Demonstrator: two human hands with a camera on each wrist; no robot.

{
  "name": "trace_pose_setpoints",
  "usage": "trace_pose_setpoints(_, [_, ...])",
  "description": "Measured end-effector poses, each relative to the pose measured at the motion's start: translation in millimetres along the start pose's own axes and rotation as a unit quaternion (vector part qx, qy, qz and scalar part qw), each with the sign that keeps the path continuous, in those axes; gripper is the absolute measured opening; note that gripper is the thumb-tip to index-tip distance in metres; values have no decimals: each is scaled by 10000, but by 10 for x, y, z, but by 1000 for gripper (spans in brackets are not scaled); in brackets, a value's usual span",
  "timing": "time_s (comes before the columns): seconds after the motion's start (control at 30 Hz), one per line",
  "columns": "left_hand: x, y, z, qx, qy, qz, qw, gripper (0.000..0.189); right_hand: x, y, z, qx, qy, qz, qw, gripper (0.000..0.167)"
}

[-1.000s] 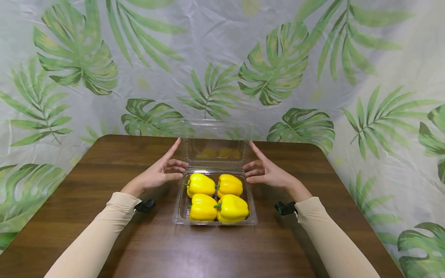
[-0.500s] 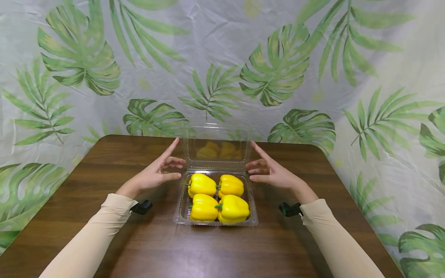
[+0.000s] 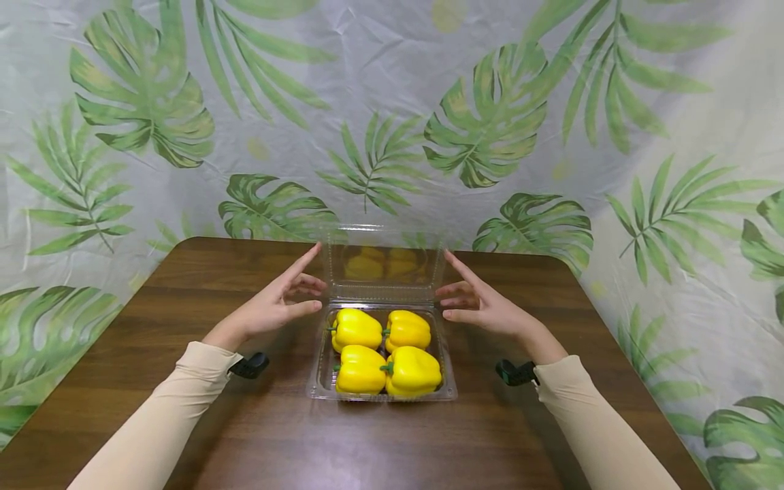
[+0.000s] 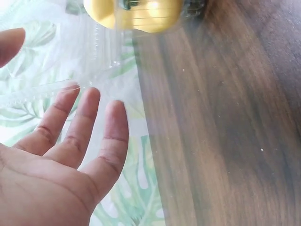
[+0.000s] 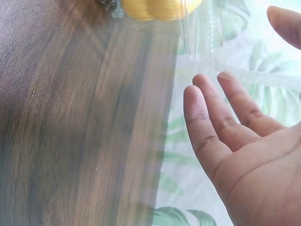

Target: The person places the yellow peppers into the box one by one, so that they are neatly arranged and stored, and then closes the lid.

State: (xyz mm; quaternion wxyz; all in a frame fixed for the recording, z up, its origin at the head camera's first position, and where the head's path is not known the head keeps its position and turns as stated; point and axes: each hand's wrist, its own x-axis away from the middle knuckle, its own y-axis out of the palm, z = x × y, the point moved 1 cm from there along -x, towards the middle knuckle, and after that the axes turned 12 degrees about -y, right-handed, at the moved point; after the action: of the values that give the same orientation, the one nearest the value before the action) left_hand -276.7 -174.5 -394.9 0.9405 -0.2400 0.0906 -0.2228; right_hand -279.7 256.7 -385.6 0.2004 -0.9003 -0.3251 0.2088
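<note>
A clear plastic clamshell box (image 3: 382,396) stands on the table with its lid (image 3: 384,286) raised at the back. Inside the base sit several yellow bell peppers (image 3: 361,371) with green stems, in two rows. My left hand (image 3: 266,312) is at the lid's left side, fingers extended, index fingertip right by its upper edge. Mirroring it, my right hand (image 3: 495,314) stands at the lid's right side with straight fingers. In the left wrist view, fingertips of the left hand (image 4: 70,155) overlap the clear lid edge. The right hand (image 5: 244,141) shows its palm and spread fingers close by the lid.
The box rests on a brown wood-grain table (image 3: 392,449). Behind it hangs a pale cloth (image 3: 380,82) printed with green leaves. A black wrist camera (image 3: 250,366) sits on the left wrist, and another camera (image 3: 516,372) on the right.
The lid's top edge has come lower in the head view, and the peppers' reflection in it shows more. My right hand has shifted slightly outward; the left hand has barely moved.
</note>
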Motion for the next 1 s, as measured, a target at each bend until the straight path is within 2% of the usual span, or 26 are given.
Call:
trace_pose_setpoints(0.2, [80, -18, 48, 218, -221, -141, 9994, 80, 39, -4, -61, 71, 25, 17, 10000, 100])
trace_pose_setpoints(0.43, [181, -36, 126, 231, -307, -124, 9992, 64, 90, -7, -150, 235, -131, -23, 9996, 89])
trace_pose_setpoints(0.63, [287, -21, 224, 148, -288, -69, 9995, 52, 160, -8, -228, 617, -204, -26, 9979, 76])
trace_pose_setpoints(0.8, [366, 6, 299, 20, -336, 16, 9994, 48, 208, -5, -300, 688, -132, -91, 9975, 67])
trace_pose_setpoints(1.0, [472, 33, 354, -108, -636, 81, 9979, 53, 249, 4, -375, 887, -244, -197, 9956, 58])
